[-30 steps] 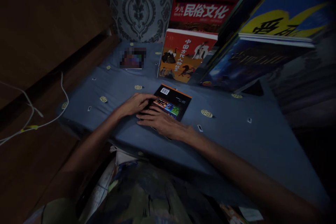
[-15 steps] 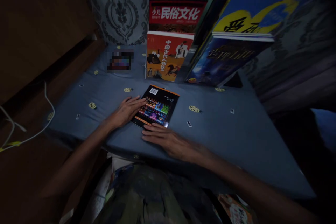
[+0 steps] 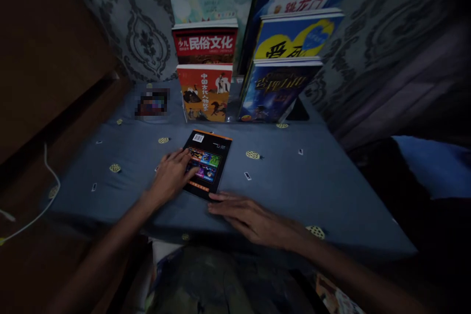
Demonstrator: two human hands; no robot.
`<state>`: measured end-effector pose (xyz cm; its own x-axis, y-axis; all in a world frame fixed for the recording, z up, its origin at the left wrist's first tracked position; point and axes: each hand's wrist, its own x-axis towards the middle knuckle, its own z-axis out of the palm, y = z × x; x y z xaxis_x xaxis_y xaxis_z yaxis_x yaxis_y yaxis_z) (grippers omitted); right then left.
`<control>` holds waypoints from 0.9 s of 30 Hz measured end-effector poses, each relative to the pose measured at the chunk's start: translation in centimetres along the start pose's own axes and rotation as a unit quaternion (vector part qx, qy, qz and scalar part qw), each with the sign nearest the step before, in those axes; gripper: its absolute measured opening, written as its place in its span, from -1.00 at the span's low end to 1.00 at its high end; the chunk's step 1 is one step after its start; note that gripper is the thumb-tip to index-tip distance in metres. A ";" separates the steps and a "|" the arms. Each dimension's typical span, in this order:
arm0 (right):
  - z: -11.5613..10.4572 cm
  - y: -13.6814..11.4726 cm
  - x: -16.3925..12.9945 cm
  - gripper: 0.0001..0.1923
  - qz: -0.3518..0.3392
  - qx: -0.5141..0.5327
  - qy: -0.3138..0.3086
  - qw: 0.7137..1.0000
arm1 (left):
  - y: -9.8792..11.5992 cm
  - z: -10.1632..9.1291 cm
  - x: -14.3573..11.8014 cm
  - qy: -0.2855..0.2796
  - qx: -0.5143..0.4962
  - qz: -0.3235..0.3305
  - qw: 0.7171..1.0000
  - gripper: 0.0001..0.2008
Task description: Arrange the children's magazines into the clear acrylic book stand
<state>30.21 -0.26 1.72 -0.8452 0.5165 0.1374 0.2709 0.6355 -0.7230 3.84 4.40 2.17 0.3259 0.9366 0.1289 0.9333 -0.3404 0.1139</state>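
Head view: a black book [image 3: 208,163] lies flat on the blue cloth [image 3: 294,181], its long axis running away from the person toward the upright books [image 3: 206,93]. Left hand [image 3: 171,176] rests on the book's left edge, fingers spread flat, gripping nothing. Right hand [image 3: 253,218] lies flat on the cloth just beside the book's near corner, fingers loose; the left is nearer.

book [image 3: 208,163]: glossy paper cover | table cover [image 3: 294,186]: matt cloth (printed, slightly creased) | wall [image 3: 47,59]: wood
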 end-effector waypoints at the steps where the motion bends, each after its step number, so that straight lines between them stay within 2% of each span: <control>1: 0.2 -0.3 0.2 -0.57 -0.004 -0.008 -0.001 1.000 | 0.9 -0.1 0.3 -0.007 0.015 -0.010 1.000 -0.52; 4: 1.5 -1.2 1.4 -0.56 -0.032 -0.036 -0.018 0.999 | 3.3 -0.4 1.2 -0.040 0.048 -0.027 0.998 -0.27; 6: 2.4 -1.8 2.6 -0.54 -0.061 -0.058 -0.038 0.996 | 4.3 -0.5 1.7 -0.063 0.059 -0.021 0.996 -0.18; 11: 3.4 -2.6 5.1 -0.53 -0.123 -0.115 -0.054 0.984 | 5.3 -0.2 2.4 -0.096 0.077 0.016 0.992 -0.15; 15: 2.8 -2.2 4.4 -0.62 -0.132 -0.087 -0.040 0.987 | 5.3 0.2 2.2 -0.096 0.093 0.042 0.990 -0.21; 18: 1.7 -1.1 2.7 -0.67 -0.095 -0.020 0.028 0.995 | 5.0 0.4 1.8 -0.093 0.103 0.060 0.989 -0.26; 20: 0.8 -0.2 1.6 -0.68 -0.051 0.013 0.115 0.992 | 4.9 0.5 1.4 -0.086 0.102 0.074 0.988 -0.29; 23: -0.7 1.6 0.6 -0.68 0.014 0.014 0.249 0.968 | 4.7 0.8 0.7 -0.069 0.102 0.093 0.988 -0.35; 25: -1.3 2.8 0.6 -0.66 0.044 -0.014 0.274 0.961 | 4.6 1.1 0.1 -0.057 0.105 0.105 0.987 -0.39; 27: -1.4 3.6 0.9 -0.62 0.053 -0.051 0.245 0.967 | 4.5 1.4 -0.6 -0.045 0.107 0.119 0.986 -0.44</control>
<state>31.07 3.37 0.21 -0.4978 0.7754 0.3886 0.4089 0.6049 -0.6833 8.02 2.42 1.25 0.5432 0.8387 0.0385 0.8357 -0.5358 -0.1206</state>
